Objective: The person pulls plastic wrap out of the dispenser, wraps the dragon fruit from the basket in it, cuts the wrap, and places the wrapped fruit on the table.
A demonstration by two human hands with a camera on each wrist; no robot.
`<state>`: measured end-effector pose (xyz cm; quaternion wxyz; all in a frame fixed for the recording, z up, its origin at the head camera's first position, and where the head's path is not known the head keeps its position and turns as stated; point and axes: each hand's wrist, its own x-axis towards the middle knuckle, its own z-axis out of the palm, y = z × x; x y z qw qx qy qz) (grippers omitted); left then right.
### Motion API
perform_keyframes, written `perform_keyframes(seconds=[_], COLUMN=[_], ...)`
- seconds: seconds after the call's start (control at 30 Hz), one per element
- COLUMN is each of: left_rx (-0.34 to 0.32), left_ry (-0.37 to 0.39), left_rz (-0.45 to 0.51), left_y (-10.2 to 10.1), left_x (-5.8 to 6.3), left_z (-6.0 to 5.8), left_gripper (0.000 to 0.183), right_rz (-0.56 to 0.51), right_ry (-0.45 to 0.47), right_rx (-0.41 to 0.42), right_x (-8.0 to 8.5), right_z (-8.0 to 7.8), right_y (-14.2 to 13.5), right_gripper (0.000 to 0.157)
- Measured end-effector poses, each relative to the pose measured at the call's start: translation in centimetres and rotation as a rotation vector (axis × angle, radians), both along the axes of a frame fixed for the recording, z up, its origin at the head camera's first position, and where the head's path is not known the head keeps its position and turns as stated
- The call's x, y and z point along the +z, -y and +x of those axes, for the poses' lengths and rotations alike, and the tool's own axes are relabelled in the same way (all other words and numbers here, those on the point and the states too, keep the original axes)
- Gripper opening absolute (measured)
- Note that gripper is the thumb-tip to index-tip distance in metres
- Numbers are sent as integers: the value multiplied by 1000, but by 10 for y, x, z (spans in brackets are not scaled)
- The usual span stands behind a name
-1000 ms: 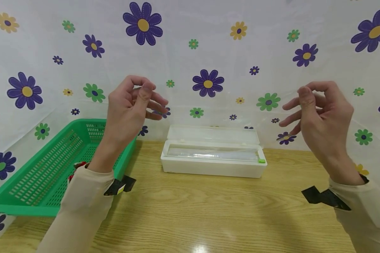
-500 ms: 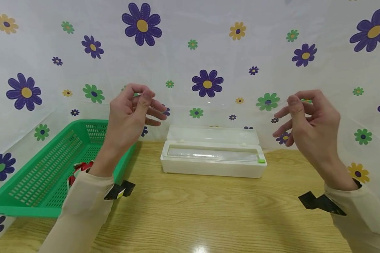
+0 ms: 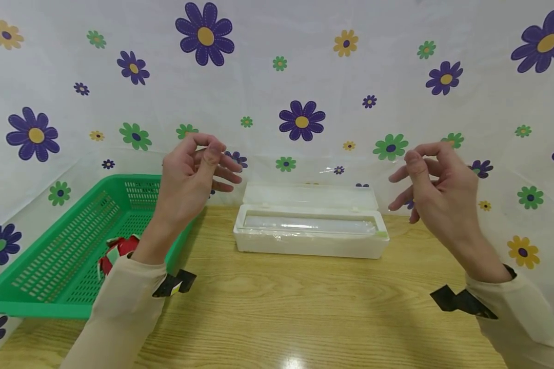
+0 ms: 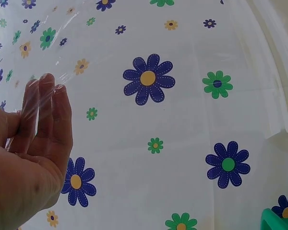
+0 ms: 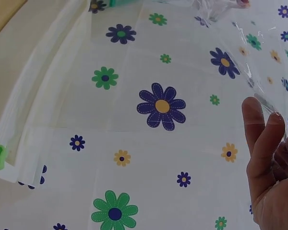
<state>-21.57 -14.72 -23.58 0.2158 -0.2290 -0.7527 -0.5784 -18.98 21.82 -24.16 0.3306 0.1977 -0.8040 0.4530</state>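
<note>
A sheet of clear cling film (image 3: 325,170) stretches between my two raised hands, showing mainly by its glints. My left hand (image 3: 186,177) pinches one end between thumb and forefinger, the other fingers spread loosely. At the other end, my right hand (image 3: 436,189) grips the film in the same way. In the left wrist view, shiny film (image 4: 62,79) passes across the fingertips; creased film (image 5: 245,67) runs off the fingers in the right wrist view. Below and between the hands sits a white cling film box (image 3: 314,246), lid (image 3: 309,195) raised, with a film roll (image 3: 304,224) inside.
At left stands a green plastic basket (image 3: 32,307) holding a red and pale green item (image 3: 115,253), partly behind the left sleeve. A green slider (image 3: 381,233) is at the box's right end. Wood-grain table (image 3: 277,302) in front; flower-printed sheeting (image 3: 258,31) behind.
My right hand has come left and down, and my left hand has sunk slightly, so they are closer together. Film glints now overlap the box front, and its green slider looks paler.
</note>
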Motion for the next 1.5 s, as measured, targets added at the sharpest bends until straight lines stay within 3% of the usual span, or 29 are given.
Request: perform_keyframes(seconds=[0.57, 0.8, 1.1, 1.5], left_rx=[-17, -29, -81, -96], left_ry=[79, 141, 156, 190], left_rz=[-25, -39, -25, -63], left_y=[4, 4, 4, -1], left_x=[-25, -41, -59, -74], left_z=[2, 6, 7, 7], left_gripper=[20, 27, 18, 27], right_rz=[29, 21, 12, 3], right_ry=[145, 213, 226, 234], right_rx=[10, 36, 41, 37], right_x=[-30, -45, -61, -72], right_z=[8, 9, 10, 9], right_y=[-3, -5, -11, -17], right_gripper=[19, 19, 16, 17])
